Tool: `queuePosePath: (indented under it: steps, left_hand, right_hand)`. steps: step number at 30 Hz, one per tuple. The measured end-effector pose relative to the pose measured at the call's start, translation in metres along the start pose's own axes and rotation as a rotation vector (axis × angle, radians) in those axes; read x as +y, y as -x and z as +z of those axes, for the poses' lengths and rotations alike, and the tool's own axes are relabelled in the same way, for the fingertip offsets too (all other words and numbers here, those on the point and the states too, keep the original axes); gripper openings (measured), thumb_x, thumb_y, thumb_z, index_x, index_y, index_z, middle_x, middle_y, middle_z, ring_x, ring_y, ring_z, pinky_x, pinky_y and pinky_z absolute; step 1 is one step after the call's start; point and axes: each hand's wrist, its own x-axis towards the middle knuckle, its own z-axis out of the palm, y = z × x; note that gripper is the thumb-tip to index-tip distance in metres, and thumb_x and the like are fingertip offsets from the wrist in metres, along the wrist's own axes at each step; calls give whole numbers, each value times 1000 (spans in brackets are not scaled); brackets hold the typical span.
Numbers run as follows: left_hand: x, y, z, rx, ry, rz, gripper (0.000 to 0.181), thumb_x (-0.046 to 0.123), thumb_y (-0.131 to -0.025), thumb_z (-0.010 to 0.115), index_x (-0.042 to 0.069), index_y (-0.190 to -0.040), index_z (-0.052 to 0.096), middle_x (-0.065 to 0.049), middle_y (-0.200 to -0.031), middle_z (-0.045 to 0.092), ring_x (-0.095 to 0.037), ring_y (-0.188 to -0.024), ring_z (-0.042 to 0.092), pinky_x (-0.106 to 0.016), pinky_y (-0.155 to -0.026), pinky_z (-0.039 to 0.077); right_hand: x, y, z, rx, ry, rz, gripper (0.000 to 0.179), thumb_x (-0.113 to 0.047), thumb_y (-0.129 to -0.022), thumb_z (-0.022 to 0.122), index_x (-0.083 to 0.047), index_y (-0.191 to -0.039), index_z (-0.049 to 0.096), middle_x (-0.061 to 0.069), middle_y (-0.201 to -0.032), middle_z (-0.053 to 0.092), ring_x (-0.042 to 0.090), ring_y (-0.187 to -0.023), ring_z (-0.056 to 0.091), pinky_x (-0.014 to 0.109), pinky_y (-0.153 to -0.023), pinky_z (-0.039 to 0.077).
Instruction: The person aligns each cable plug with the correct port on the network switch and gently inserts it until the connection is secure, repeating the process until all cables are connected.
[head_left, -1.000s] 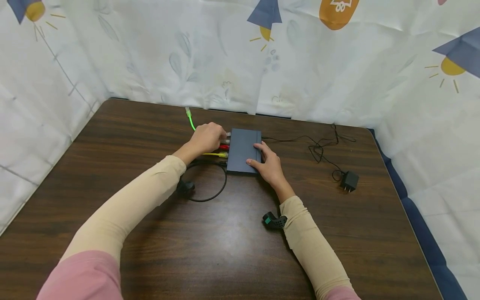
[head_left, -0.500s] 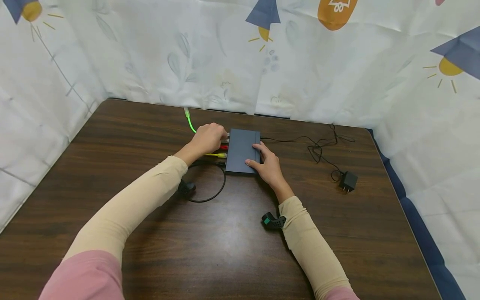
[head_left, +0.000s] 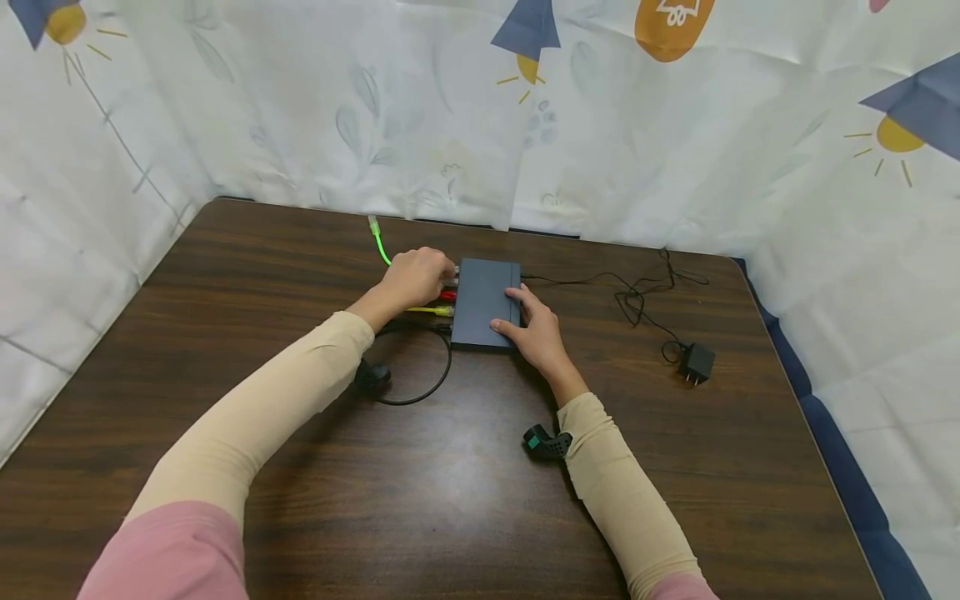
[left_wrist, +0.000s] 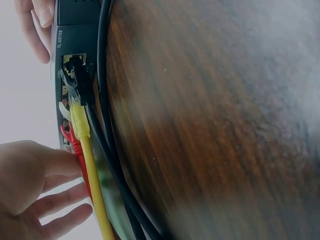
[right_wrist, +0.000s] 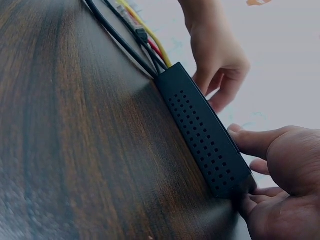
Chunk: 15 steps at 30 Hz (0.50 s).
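A dark blue-grey network switch (head_left: 487,302) lies on the table. My right hand (head_left: 536,333) grips its right side, thumb on the top face, as the right wrist view also shows. My left hand (head_left: 414,277) reaches over the port side, its fingertips pinching a network cable's plug (head_left: 457,271) at the far ports; the grip is partly hidden. Plugged in nearer are a yellow cable (left_wrist: 87,150), a red cable (left_wrist: 80,150) and a black cable (left_wrist: 107,145). Behind my left hand a green cable (head_left: 377,237) shows its loose plug.
A thin black power cord (head_left: 637,293) runs tangled from the switch to a black adapter (head_left: 698,363) on the right. The black cable loops (head_left: 408,403) in front of the left forearm. A printed white curtain (head_left: 450,125) hangs behind the table (head_left: 420,500).
The view has shifted slightly. My left fingertips have moved a little closer to the switch's far ports, covering more of the plugs. The right hand keeps its hold.
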Motion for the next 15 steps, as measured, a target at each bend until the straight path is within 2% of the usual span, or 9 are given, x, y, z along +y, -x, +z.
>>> queuePosePath:
  steps: [3,6,9,12,14,15]
  left_hand:
    - [-2,-1,0,-11,3,-8,24,6,-93,56,17,-104,74,-6,-108,71,-23,-76,65,-36,-55,49]
    - [-4,-1,-1,-16,10,-12,17,8,-93,58,16,-89,72,-5,-93,69,-19,-65,55,-32,-52,38]
    - [-6,0,-2,-11,17,-5,24,10,-92,61,15,-69,56,-2,-70,52,-16,-57,37,-31,-52,25]
    - [-8,0,-4,-7,22,4,37,13,-91,65,16,-62,42,1,-61,32,-15,-55,25,-31,-54,19]
    - [-8,1,-4,-7,27,7,38,14,-90,67,16,-61,43,1,-60,30,-15,-55,25,-31,-54,19]
    - [-9,1,-4,-7,27,7,35,15,-90,68,16,-62,47,1,-60,34,-15,-54,28,-31,-53,21]
  right_hand:
    - [0,1,0,0,3,0,64,-20,-86,73,-13,-143,46,7,-161,21,21,-147,27,33,-115,32]
    - [-1,1,-1,0,5,-2,64,-20,-86,73,-13,-143,46,8,-161,21,22,-147,28,34,-115,33]
    - [-1,1,-1,0,0,-3,64,-19,-86,73,-13,-143,46,8,-161,22,22,-147,28,34,-115,33]
    - [-2,1,-1,0,-8,-2,63,-19,-86,73,-12,-143,46,8,-161,21,22,-147,27,34,-115,32]
    - [-2,1,-1,-6,-6,-3,64,-19,-86,73,-12,-144,45,8,-162,19,22,-147,26,34,-115,32]
    - [-3,2,-1,-8,-5,-3,65,-19,-86,73,-12,-144,45,8,-162,18,22,-148,26,34,-115,32]
